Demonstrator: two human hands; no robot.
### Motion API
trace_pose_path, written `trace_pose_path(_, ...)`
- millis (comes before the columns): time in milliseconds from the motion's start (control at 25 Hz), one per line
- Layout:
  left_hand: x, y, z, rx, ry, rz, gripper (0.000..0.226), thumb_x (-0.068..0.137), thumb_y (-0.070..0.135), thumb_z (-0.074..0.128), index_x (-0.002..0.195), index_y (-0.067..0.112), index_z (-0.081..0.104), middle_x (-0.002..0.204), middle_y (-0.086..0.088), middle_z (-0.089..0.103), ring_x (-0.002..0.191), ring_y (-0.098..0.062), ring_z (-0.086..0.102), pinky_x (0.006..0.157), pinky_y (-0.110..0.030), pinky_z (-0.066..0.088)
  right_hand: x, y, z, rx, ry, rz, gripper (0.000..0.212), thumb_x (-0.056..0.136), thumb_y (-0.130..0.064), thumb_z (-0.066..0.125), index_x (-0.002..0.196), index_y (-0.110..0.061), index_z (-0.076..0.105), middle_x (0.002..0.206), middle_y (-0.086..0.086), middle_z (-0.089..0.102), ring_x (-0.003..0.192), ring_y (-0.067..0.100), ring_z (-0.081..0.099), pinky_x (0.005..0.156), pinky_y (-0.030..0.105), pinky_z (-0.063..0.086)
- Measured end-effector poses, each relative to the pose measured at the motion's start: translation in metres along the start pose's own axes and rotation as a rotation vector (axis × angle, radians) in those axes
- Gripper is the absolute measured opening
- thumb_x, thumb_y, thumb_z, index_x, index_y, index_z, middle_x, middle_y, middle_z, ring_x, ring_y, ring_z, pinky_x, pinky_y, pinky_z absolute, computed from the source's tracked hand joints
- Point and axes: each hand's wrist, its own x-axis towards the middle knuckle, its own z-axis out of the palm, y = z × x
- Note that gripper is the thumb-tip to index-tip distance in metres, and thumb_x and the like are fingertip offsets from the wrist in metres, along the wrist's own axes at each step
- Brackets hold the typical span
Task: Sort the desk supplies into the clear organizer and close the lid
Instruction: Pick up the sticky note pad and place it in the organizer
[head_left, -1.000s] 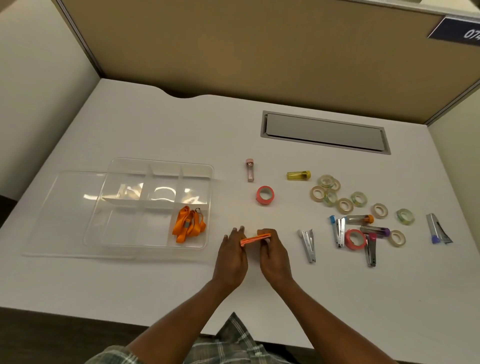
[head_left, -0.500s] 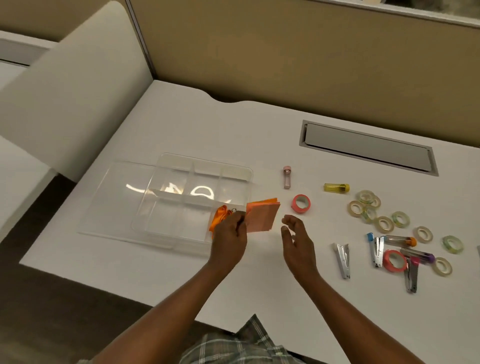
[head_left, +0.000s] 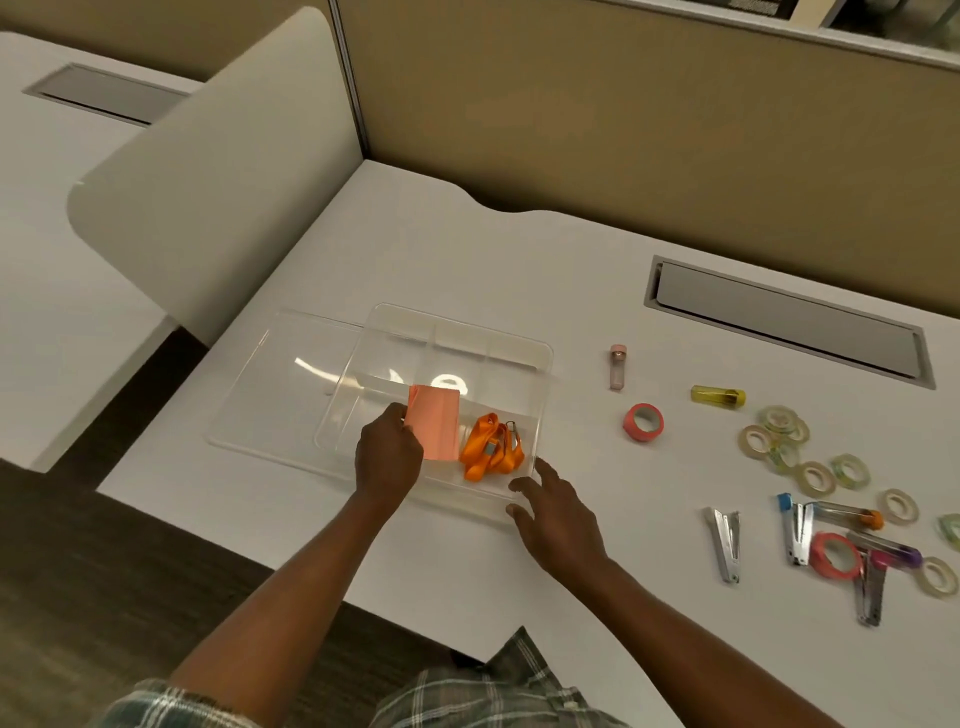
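Left hand (head_left: 388, 457) pinches the orange sticky pad (head_left: 435, 429) over the clear organizer (head_left: 540, 358), beside the lanyard (head_left: 491, 447). Right hand (head_left: 558, 517) hovers with fingers loose, holding nothing. Next up I'd guess: drop it, then grab tape off the bench (head_left: 519, 270).

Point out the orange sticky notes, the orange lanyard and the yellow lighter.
Sticky notes (head_left: 436, 426), head view, middle of the top sheet.
Lanyard (head_left: 483, 447), head view, bunched strap in the organizer.
Lighter (head_left: 717, 396), head view, middle of its yellow body.
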Motion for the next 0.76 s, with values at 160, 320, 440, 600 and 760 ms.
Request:
trace_pose_path(160, -0.001, 0.004, 0.005, 0.092, -0.016, 0.013, 0.02, 0.095, 0.008, 0.05, 0.109, 0.004, 0.063, 0.097, -0.018, 0.07, 0.088, -0.038, 0.068, 0.076, -0.042, 0.055, 0.0, 0.0, 0.001, 0.052, 0.029, 0.014, 0.027, 0.099, -0.04, 0.05, 0.124, -0.031, 0.059, 0.132, -0.009, 0.061, 0.115, 0.015, 0.058, 0.088, 0.03, 0.049)
trace_pose_path(320, -0.008, 0.005, 0.015, 0.161, -0.083, 0.058, 0.02, 0.094, 0.012, 0.053, 0.111, 0.006, 0.062, 0.1, -0.016, 0.071, 0.089, -0.034, 0.069, 0.075, -0.038, 0.054, -0.007, 0.007, 0.002, 0.048, 0.058, 0.04, 0.028, 0.099, -0.042, 0.051, 0.123, -0.031, 0.06, 0.128, -0.01, 0.063, 0.114, 0.013, 0.059, 0.088, 0.03, 0.05)
trace_pose_path(440, -0.019, 0.007, 0.028, 0.152, -0.168, 0.083, 0.02, 0.094, 0.011, 0.053, 0.111, 0.006, 0.063, 0.103, -0.016, 0.07, 0.09, -0.033, 0.068, 0.075, -0.037, 0.054, -0.015, 0.016, 0.001, 0.05, 0.077, 0.075, 0.03, 0.098, -0.043, 0.052, 0.123, -0.03, 0.061, 0.128, -0.009, 0.064, 0.115, 0.013, 0.058, 0.088, 0.028, 0.049)
trace_pose_path(600, -0.025, 0.014, 0.043, 0.105, -0.244, 0.068, 0.027, 0.095, 0.014, 0.057, 0.12, 0.006, 0.06, 0.114, -0.016, 0.068, 0.1, -0.033, 0.067, 0.085, -0.04, 0.055, -0.026, 0.028, 0.0, 0.056, 0.1, 0.095, 0.03, 0.097, -0.044, 0.054, 0.122, -0.028, 0.063, 0.126, -0.008, 0.065, 0.114, 0.012, 0.059, 0.088, 0.027, 0.049)
trace_pose_path(760, -0.03, 0.026, 0.056, 0.15, -0.301, 0.119, 0.043, 0.095, 0.021, 0.059, 0.135, 0.01, 0.047, 0.125, -0.016, 0.063, 0.107, -0.033, 0.065, 0.091, -0.044, 0.055, -0.041, 0.04, -0.003, 0.044, 0.119, 0.116, 0.031, 0.097, -0.046, 0.054, 0.121, -0.029, 0.063, 0.124, -0.01, 0.065, 0.114, 0.011, 0.058, 0.086, 0.025, 0.048)
